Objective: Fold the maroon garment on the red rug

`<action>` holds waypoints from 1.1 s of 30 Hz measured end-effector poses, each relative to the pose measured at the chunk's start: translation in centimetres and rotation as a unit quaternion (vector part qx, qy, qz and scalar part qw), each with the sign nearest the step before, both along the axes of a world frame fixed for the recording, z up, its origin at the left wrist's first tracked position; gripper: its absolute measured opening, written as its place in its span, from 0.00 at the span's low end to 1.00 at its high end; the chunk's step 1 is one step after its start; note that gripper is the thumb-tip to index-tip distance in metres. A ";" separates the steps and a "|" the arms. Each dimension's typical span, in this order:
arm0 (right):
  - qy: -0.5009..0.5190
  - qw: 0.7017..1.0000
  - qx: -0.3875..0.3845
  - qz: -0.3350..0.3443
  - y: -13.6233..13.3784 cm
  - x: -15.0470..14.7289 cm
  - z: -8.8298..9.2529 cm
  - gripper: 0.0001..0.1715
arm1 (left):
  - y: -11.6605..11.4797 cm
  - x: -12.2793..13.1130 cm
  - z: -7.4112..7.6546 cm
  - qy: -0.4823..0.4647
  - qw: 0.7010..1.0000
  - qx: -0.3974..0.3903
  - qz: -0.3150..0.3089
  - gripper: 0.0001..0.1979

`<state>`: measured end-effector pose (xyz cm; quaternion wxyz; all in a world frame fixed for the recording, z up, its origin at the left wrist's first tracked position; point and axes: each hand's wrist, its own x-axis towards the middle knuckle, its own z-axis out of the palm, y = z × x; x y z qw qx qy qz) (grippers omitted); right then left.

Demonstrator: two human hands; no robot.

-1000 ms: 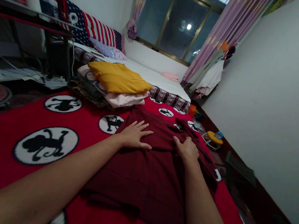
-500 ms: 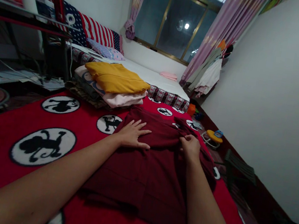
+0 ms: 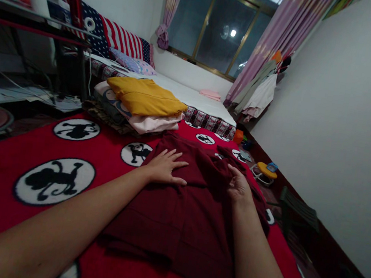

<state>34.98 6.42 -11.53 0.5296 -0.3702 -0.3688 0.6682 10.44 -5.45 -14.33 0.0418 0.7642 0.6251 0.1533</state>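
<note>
Two bare arms come in from the lower edge, the left forearm and the right forearm, both uncovered as far as the view shows. The left hand and right hand are bare too. The arms look broad near the camera and taper toward the wrists.

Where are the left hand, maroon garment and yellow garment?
left hand [image 3: 165, 166], head view, back of the hand, flat on the cloth.
maroon garment [image 3: 180, 218], head view, flat middle part between the forearms.
yellow garment [image 3: 145, 96], head view, top face, on the folded stack.
</note>
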 end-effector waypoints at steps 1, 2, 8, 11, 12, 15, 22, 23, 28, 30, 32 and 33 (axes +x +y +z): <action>-0.020 0.999 0.003 -0.026 0.1 0.0 0.1 0.05 | 0.0 0.0 0.0 -0.001 1.000 -0.001 0.000 0.45; -0.030 0.997 0.007 -0.074 0.2 0.0 0.2 0.06 | 0.0 0.0 0.0 -0.001 1.000 -0.001 0.000 0.45; 0.044 0.939 0.006 -0.342 1.3 0.5 -0.1 0.08 | 0.0 0.0 0.0 -0.012 1.000 0.003 -0.009 0.45; 0.044 0.943 -0.019 -0.329 1.1 0.4 -0.3 0.09 | 0.0 0.0 0.1 -0.038 0.999 0.000 -0.014 0.44; 0.044 0.948 -0.018 -0.316 0.8 0.2 0.0 0.08 | 0.1 0.0 0.2 -0.057 0.998 -0.001 -0.010 0.44; 0.031 0.981 0.083 -0.173 -1.0 -1.2 1.6 0.10 | 0.5 -0.5 0.2 -0.183 0.983 0.027 0.022 0.41; -0.206 0.926 0.309 0.069 -4.1 -4.5 2.3 0.26 | 2.2 -2.5 -0.2 -0.573 0.803 0.142 0.083 0.33; -0.259 0.907 0.325 0.066 -4.0 -4.6 1.7 0.22 | 2.3 -2.6 -0.3 -0.601 0.782 0.134 0.096 0.32; -0.477 0.765 0.427 0.071 -4.3 -4.7 -0.2 0.18 | 2.4 -2.4 -0.5 -0.551 0.811 0.153 0.124 0.28; -0.543 0.708 0.451 0.037 -4.9 -5.0 -0.3 0.19 | 2.2 -2.0 -0.5 -0.487 0.851 0.157 0.117 0.29; -0.593 0.673 0.442 0.000 -5.5 -5.2 -0.2 0.19 | 1.9 -1.7 -0.6 -0.413 0.890 0.162 0.106 0.29; -0.610 0.665 0.431 -0.014 -5.7 -5.3 -0.3 0.19 | 1.8 -1.6 -0.6 -0.374 0.907 0.166 0.100 0.28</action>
